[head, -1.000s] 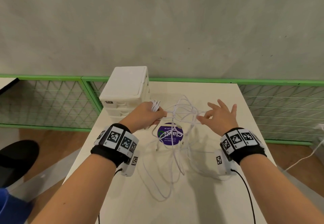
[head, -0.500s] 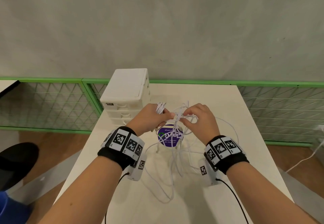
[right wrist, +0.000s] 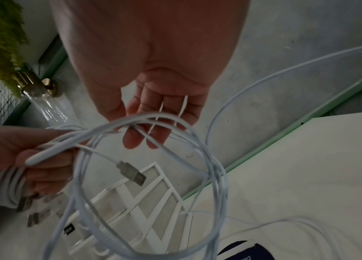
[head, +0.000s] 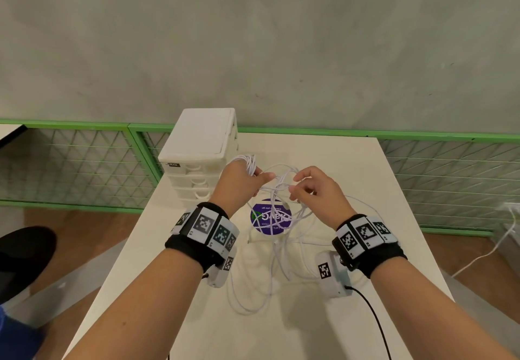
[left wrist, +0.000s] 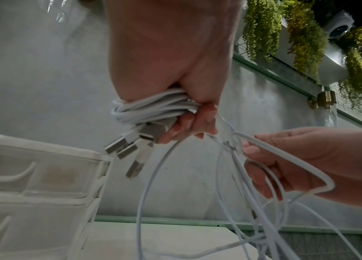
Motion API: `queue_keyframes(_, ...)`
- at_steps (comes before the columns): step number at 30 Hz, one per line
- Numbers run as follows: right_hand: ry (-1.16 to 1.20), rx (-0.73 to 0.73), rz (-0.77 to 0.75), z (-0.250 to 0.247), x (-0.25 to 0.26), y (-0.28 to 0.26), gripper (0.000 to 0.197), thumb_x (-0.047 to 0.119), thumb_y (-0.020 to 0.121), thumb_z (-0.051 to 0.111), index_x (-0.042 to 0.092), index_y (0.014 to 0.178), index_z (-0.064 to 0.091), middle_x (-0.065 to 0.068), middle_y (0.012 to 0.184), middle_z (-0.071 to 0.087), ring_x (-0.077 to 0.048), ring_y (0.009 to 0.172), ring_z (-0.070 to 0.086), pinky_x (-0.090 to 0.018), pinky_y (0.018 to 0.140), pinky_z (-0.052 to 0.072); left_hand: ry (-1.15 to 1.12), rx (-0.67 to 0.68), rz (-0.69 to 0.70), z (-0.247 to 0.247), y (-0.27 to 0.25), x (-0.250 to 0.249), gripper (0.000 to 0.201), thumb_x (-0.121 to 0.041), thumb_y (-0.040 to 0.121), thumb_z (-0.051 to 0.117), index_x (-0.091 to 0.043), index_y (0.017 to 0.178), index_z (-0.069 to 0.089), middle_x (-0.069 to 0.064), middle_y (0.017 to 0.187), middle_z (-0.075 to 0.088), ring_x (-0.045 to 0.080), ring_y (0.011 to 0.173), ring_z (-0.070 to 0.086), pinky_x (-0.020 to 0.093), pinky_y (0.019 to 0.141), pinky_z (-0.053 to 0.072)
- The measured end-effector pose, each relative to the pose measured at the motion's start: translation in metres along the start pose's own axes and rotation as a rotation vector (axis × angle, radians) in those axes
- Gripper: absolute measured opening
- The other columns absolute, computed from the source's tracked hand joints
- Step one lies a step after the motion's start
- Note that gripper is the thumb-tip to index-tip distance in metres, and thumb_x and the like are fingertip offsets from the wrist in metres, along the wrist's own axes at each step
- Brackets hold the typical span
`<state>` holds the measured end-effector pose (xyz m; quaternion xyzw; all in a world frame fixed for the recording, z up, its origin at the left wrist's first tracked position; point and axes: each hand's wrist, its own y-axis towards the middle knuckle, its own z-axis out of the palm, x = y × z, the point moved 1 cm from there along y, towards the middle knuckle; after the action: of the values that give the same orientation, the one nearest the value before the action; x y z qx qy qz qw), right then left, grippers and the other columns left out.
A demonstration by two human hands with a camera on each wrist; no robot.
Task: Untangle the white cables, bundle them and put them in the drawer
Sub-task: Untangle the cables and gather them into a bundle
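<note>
My left hand [head: 263, 177] grips a wound coil of white cable [left wrist: 153, 107], and several USB plugs [left wrist: 131, 149] hang out below its fingers. Loose white cables [head: 277, 190] run from that fist to my right hand [head: 295, 188], whose curled fingers hold a few strands close beside the left hand. In the right wrist view a big loop with one free USB plug [right wrist: 131, 172] hangs under the right hand [right wrist: 144, 133]. More tangled cable [head: 267, 264] trails down onto the table. The white drawer unit [head: 202, 145] stands just left of my left hand, its drawers closed.
A white table [head: 351, 317] carries a round purple sticker [head: 270, 216] under the hanging cables. A green mesh fence [head: 84, 162] runs behind the table and the wall. A black wire leaves my right wrist camera [head: 334, 275]. A white cord [head: 492, 249] lies on the floor at right.
My right hand came in from the right with spread fingers, closed on the strands beside my left hand, and now holds a loop a little apart. The left hand kept its coil.
</note>
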<state>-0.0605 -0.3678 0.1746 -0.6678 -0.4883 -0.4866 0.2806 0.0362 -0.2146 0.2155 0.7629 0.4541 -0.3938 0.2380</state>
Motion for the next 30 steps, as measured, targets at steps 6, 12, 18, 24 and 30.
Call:
queue_keyframes(6, -0.027, 0.148, 0.079, 0.003, 0.006, 0.001, 0.032, 0.022, 0.096, 0.045, 0.017, 0.071, 0.064, -0.003, 0.069, 0.068, -0.007, 0.065, 0.055, -0.024, 0.071, 0.042, -0.02, 0.035, 0.005, 0.003, 0.0, -0.001, 0.031, -0.033, 0.08, 0.075, -0.013, 0.064, 0.057, 0.0, 0.048, 0.054, 0.01, 0.039, 0.045, 0.02, 0.046, 0.038)
queue_keyframes(12, 0.107, 0.074, 0.073, 0.0, 0.007, 0.003, 0.018, 0.022, 0.089, 0.061, 0.009, 0.081, 0.071, 0.003, 0.069, 0.066, 0.0, 0.062, 0.057, -0.007, 0.064, 0.042, -0.007, 0.039, 0.016, 0.005, -0.003, -0.001, 0.031, -0.034, 0.082, 0.072, -0.019, 0.064, 0.053, 0.0, 0.052, 0.053, 0.011, 0.044, 0.047, 0.022, 0.048, 0.036)
queue_keyframes(18, 0.1, 0.155, 0.09, -0.012, 0.009, 0.005, 0.009, 0.015, 0.081, 0.07, 0.011, 0.073, 0.069, 0.001, 0.065, 0.066, 0.001, 0.057, 0.056, -0.008, 0.059, 0.041, -0.018, 0.047, -0.012, 0.01, -0.002, 0.003, 0.031, -0.033, 0.084, 0.071, -0.018, 0.063, 0.054, 0.001, 0.051, 0.052, 0.011, 0.044, 0.046, 0.022, 0.048, 0.035)
queue_keyframes(24, 0.071, 0.139, 0.119, -0.017, 0.011, 0.003, 0.022, 0.018, 0.077, 0.075, 0.011, 0.066, 0.058, -0.001, 0.055, 0.057, -0.021, 0.057, 0.057, -0.018, 0.054, 0.043, -0.02, 0.034, -0.014, 0.016, -0.002, 0.001, 0.031, -0.033, 0.085, 0.069, -0.018, 0.062, 0.056, 0.0, 0.055, 0.053, 0.012, 0.049, 0.049, 0.024, 0.053, 0.036)
queue_keyframes(30, 0.129, 0.149, 0.09, -0.022, 0.016, 0.002, 0.027, 0.015, 0.082, 0.069, 0.011, 0.061, 0.052, -0.011, 0.06, 0.051, -0.019, 0.059, 0.048, -0.023, 0.061, 0.044, -0.002, -0.01, -0.002, 0.016, 0.002, -0.001, 0.03, -0.034, 0.086, 0.067, -0.009, 0.071, 0.062, 0.008, 0.066, 0.06, 0.021, 0.062, 0.058, 0.028, 0.06, 0.046)
